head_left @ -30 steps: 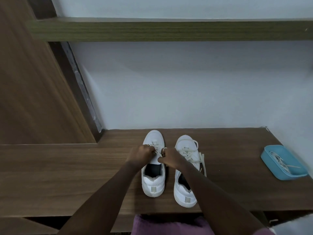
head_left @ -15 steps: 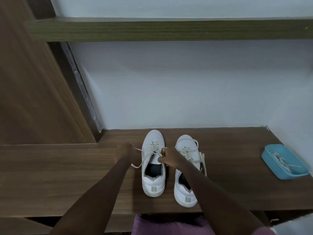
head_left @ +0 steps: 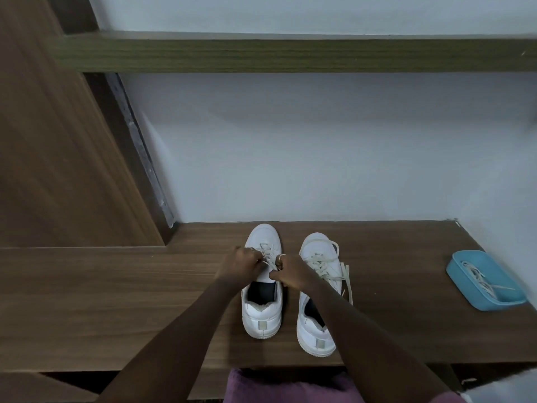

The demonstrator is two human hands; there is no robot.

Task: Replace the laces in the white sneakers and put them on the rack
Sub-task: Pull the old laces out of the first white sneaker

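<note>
Two white sneakers stand side by side on the wooden surface (head_left: 116, 301), toes toward the wall. Over the tongue of the left sneaker (head_left: 263, 312), my left hand (head_left: 239, 266) and my right hand (head_left: 290, 273) each pinch an end of its cream lace (head_left: 268, 258). The hands sit close together and hide the upper eyelets. The right sneaker (head_left: 318, 330) is laced loosely, with lace ends trailing off its right side onto the wood.
A blue tray (head_left: 459, 274) with a loose lace in it sits at the right end of the surface. A wooden shelf (head_left: 290, 55) runs across above. A wooden panel (head_left: 58, 155) closes the left side. The wall lies right behind the shoes.
My left hand, which had pulled the lace out to the left half a second ago, has come back over the left sneaker beside my right hand.
</note>
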